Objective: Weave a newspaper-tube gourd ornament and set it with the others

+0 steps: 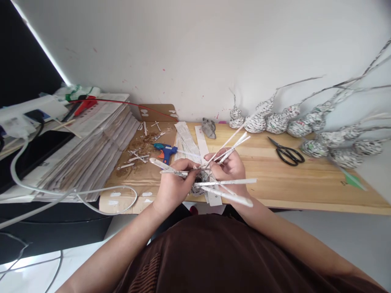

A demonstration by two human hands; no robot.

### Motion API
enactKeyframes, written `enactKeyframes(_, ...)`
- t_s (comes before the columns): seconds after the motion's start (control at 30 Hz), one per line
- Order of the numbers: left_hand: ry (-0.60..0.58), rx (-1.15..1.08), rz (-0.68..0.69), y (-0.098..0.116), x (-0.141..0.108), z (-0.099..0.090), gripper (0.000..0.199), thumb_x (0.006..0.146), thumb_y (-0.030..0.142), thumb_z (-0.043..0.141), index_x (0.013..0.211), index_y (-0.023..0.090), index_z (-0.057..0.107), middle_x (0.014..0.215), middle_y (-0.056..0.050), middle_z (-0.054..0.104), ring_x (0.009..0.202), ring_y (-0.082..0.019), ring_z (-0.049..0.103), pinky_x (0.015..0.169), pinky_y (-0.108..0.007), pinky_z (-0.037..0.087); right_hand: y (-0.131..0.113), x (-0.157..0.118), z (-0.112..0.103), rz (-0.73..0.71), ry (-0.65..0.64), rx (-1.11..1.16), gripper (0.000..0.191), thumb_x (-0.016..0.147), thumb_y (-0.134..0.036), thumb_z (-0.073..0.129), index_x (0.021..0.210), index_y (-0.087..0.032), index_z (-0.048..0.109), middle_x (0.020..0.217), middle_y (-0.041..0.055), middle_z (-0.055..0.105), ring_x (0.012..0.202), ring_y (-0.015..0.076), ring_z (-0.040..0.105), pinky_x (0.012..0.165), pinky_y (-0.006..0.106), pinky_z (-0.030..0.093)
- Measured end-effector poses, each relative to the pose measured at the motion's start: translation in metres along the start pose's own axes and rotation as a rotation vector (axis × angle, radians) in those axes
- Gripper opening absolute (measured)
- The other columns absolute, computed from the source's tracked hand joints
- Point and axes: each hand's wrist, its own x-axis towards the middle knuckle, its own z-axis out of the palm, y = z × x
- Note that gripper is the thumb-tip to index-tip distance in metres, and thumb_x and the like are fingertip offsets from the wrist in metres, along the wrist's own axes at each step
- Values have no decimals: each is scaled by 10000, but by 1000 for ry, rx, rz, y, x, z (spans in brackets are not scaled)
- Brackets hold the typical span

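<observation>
Between my two hands is a small woven piece of rolled newspaper (201, 177), with several white paper tubes (227, 182) sticking out of it on both sides. My left hand (175, 185) is closed around its left side, thumb and fingers pinching near the centre. Thin paper tubes poke out past its knuckles. My right hand (229, 165) is closed on the paper tubes at the upper right, fingertips close to the left thumb. The underside of the woven piece is mostly hidden by my hands.
A blue glue gun (167, 153) lies on stained cardboard (122, 179) among paper scraps. Black scissors (287, 154) rest to the right. Several woven paper gourds (256, 123) line the wall. Flat paper strips (187, 136) lie behind my hands. Stacked newspapers (113, 142) and a white cable (100, 190) are left.
</observation>
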Motion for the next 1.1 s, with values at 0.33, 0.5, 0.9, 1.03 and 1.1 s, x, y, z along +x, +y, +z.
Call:
enactKeyframes(0.33, 23, -36, 136, -6, -8, 0, 153, 907, 125, 646, 956, 212, 763, 942, -47, 788, 853, -169, 745, 818, -289, 582, -14, 3, -8, 165, -72, 132, 349, 788, -362, 799, 992, -243, 542, 904, -4, 726, 704, 136, 701, 538, 239, 522)
enactKeyframes(0.5, 53, 22, 146, -10, -7, 0, 161, 902, 133, 645, 951, 221, 771, 943, -49, 800, 863, -186, 757, 829, -309, 602, -10, -7, -19, 236, -52, 208, 291, 711, -311, 851, 821, -223, 596, 815, -12, 673, 796, 172, 717, 645, 284, 571)
enactKeyframes(0.9, 37, 72, 186, -13, -5, -1, 184, 909, 136, 619, 986, 228, 759, 958, -52, 801, 884, -195, 758, 848, -335, 608, -19, -25, -37, -657, -271, -764, 392, 838, -52, 610, 1175, -244, 667, 1288, 95, 702, 1244, 305, 596, 1054, 504, 472)
enactKeyframes(1.03, -9, 62, 157, -7, -4, -6, 162, 919, 147, 634, 994, 204, 766, 986, -62, 801, 912, -188, 760, 866, -308, 607, -14, -17, -41, -746, -271, -1089, 296, 883, -86, 641, 1135, -237, 680, 1092, 53, 779, 1054, 277, 664, 934, 457, 439)
enactKeyframes(1.1, -61, 51, 134, -3, -5, -9, 170, 931, 163, 634, 1017, 207, 774, 1016, -56, 805, 936, -185, 764, 876, -292, 607, -10, -16, -41, -741, -306, -1103, 269, 905, -106, 638, 1140, -231, 681, 1017, 42, 786, 913, 232, 688, 870, 425, 429)
